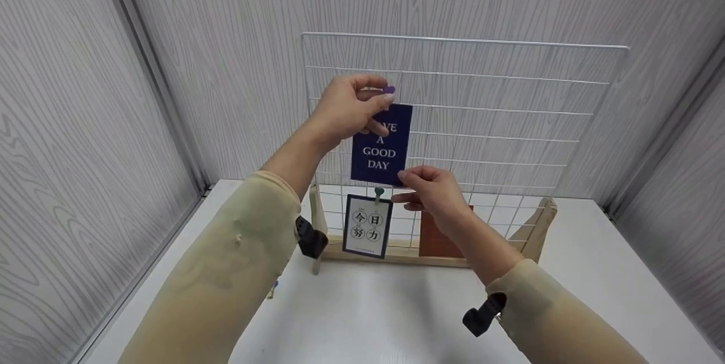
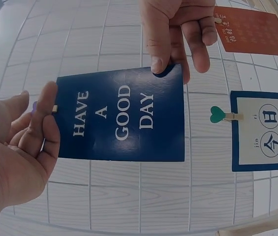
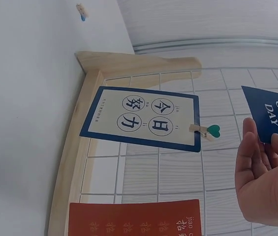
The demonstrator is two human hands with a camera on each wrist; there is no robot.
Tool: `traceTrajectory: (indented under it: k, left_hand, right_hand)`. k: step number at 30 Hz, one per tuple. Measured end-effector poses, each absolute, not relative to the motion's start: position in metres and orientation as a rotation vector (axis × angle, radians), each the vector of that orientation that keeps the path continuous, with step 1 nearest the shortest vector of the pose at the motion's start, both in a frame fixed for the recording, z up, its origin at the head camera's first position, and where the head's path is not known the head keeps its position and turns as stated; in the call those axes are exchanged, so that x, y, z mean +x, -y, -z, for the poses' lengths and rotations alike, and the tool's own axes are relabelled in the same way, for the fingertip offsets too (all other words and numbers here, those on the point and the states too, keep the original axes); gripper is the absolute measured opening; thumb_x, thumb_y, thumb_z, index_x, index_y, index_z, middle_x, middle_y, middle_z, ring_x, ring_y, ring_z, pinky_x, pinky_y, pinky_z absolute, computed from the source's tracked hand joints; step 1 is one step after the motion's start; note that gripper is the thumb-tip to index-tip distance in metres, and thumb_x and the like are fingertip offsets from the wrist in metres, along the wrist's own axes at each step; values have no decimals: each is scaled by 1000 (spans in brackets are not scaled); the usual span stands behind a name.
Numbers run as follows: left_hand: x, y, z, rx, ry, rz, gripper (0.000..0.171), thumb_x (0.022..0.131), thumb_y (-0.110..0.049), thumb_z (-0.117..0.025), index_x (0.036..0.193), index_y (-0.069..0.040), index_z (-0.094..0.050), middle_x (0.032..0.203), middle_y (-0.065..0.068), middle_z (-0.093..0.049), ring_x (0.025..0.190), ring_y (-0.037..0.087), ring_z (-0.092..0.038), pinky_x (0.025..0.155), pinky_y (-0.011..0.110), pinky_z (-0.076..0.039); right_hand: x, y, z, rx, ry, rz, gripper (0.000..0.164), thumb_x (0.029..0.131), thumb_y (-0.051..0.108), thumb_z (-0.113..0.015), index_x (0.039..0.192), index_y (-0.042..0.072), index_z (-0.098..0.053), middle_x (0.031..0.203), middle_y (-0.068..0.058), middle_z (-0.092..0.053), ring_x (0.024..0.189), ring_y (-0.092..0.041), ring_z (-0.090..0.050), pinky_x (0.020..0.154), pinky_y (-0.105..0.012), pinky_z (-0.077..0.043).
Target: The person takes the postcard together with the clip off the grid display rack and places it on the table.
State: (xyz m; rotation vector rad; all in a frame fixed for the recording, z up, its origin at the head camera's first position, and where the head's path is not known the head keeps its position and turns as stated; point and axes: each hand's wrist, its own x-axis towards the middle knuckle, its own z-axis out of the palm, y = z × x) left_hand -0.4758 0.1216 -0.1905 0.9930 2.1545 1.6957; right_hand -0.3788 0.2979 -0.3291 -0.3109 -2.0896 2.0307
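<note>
A dark blue card reading "HAVE A GOOD DAY" is held upright against the white wire grid. At its top edge my left hand pinches a small clothespin with a purple heart; the left wrist view shows the clip's wooden tip at the card's edge. Some left fingers lie across the card's upper part. My right hand pinches the lower right corner between thumb and fingers. Just below hangs a blue-bordered white card with Chinese characters, held by a green heart clothespin.
A red card hangs low on the grid, partly behind my right hand and forearm. The grid stands in a wooden base on a white table. A blue-topped clothespin lies on the table to the left. Wood-grain panels surround it.
</note>
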Motion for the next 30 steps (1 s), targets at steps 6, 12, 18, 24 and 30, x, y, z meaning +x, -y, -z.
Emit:
traceTrajectory:
  k: [6,12,18,24,30]
  left_hand:
    - [-477,-123,192,997,-2151,-1723,35,107,-17,-67,141,-10,-64,116,12,-75,72,23,-77,70,31,-59]
    - [-478,-124,193,980,-2154,-1735,39,107,-16,-67,145,-8,-63,121,12,-75,69,22,-75,72,32,-61]
    - [-478,-127,193,987,-2202,-1697,42,108,-19,-66,148,-9,-61,128,11,-73,71,23,-76,70,30,-59]
    - [-478,-130,193,990,-2231,-1658,47,109,-22,-64,153,-9,-56,133,10,-72,73,23,-77,67,30,-58]
    - [-479,-131,194,972,-2249,-1650,45,109,-22,-64,153,-11,-58,137,10,-70,68,21,-75,69,30,-59]
  right_hand:
    - [-379,-301,332,-309,2055,-2041,19,108,21,-66,113,3,-69,114,-15,-76,86,-21,-78,71,-27,-58]
    - [-381,-301,334,-295,2018,-2038,18,107,19,-66,115,2,-69,106,-9,-76,82,-19,-77,67,-26,-56]
    - [-381,-302,335,-300,2014,-2036,19,107,20,-67,115,2,-72,106,-9,-76,81,-18,-77,68,-26,-56]
    - [-379,-303,335,-300,2006,-2041,19,107,19,-67,114,2,-72,105,-8,-77,80,-18,-77,67,-26,-55]
    - [-377,-302,335,-301,2005,-2039,19,107,18,-67,115,3,-72,108,-10,-77,80,-18,-77,68,-26,-55]
